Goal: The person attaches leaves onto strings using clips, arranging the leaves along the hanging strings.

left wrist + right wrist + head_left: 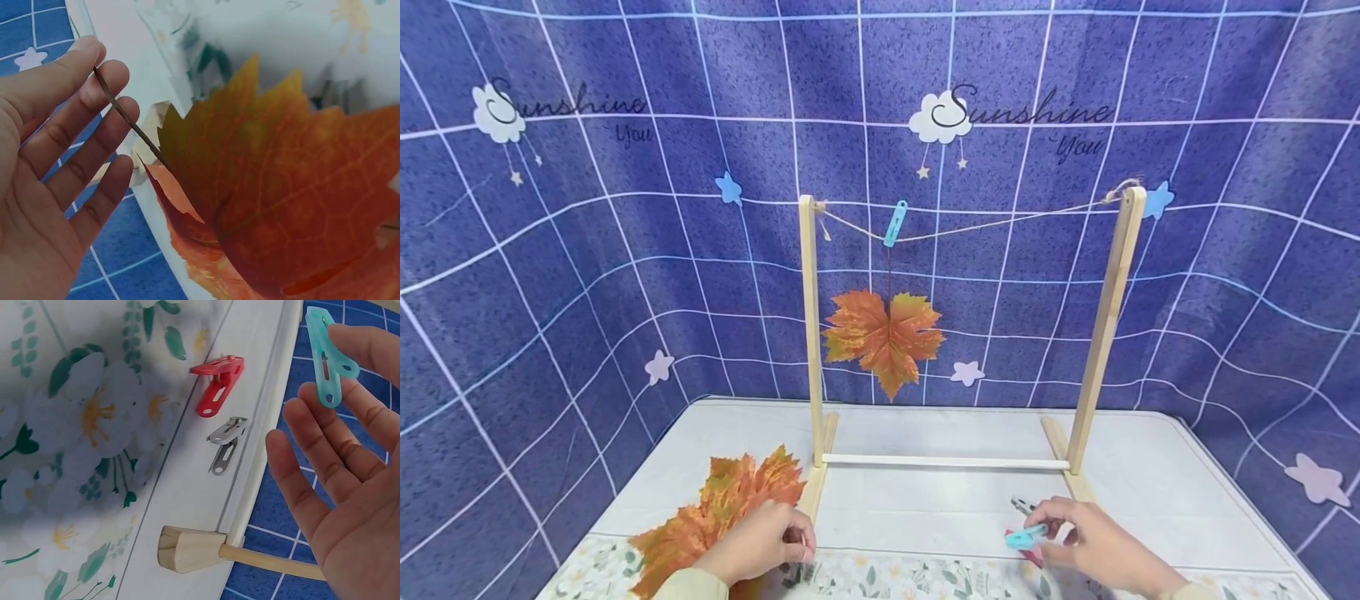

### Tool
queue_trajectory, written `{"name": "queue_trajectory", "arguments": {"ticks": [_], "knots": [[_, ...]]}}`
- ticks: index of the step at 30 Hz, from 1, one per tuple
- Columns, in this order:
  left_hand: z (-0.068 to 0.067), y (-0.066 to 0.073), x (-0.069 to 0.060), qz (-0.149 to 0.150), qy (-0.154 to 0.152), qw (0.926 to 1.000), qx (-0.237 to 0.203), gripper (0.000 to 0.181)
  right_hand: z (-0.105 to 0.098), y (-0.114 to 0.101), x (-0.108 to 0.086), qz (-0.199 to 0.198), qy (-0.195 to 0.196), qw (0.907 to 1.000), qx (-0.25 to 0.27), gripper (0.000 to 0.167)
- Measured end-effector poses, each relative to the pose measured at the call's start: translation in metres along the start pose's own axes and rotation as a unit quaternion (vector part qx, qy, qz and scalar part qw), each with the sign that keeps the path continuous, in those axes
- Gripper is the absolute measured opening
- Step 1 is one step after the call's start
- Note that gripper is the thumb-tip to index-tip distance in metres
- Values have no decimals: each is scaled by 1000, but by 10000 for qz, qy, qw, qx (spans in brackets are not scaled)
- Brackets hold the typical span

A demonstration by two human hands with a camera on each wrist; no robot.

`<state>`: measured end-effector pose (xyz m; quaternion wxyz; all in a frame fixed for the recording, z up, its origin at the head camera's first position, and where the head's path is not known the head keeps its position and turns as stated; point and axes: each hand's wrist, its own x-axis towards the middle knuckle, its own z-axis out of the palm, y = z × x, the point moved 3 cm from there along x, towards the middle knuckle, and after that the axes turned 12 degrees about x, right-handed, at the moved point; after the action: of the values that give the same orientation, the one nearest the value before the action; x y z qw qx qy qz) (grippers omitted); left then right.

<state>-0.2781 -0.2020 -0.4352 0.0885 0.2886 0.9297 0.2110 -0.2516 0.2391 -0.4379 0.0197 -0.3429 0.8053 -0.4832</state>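
Note:
At the left, my left hand (767, 542) pinches the thin brown stem (128, 119) of an orange maple leaf (294, 181) between thumb and forefinger. More orange leaves (722, 500) lie beneath and beside that hand. My right hand (1097, 546) holds a turquoise clothespin (325, 369) between thumb and fingertips, above the table. Below it, a red clothespin (219, 384) and a grey clothespin (226, 447) lie on the table. Another maple leaf (880, 333) hangs from a string (1000, 222), fixed by a blue clothespin (895, 223) left of the middle.
A wooden frame (1105, 333) with two posts carries the string, and a white crossbar (947, 461) joins its feet. It stands on a white table (737, 425) with a floral cloth (880, 575) along the near edge. Behind hangs a blue checked curtain (700, 275).

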Motion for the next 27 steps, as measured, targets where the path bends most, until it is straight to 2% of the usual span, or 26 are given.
{"name": "queue_trajectory", "arguments": {"ticks": [5,11,15,18,23,27], "knots": [[-10,7,3,40,200,9996,214,12,-4,-5,3,53,388,9992,-22,17],[-19,14,5,65,289,9990,342,15,-9,-8,8,33,885,9956,-301,23],[-25,19,6,29,346,9982,487,17,-12,-13,12,-47,1211,9921,-321,24],[-30,21,7,5,342,9979,555,16,-16,-18,15,36,1406,9899,-201,22],[-37,27,11,66,434,9974,564,16,-21,-26,19,235,1468,9889,-4,20],[-41,33,15,150,472,9973,538,16,-24,-32,22,233,1500,9884,48,23]]}}
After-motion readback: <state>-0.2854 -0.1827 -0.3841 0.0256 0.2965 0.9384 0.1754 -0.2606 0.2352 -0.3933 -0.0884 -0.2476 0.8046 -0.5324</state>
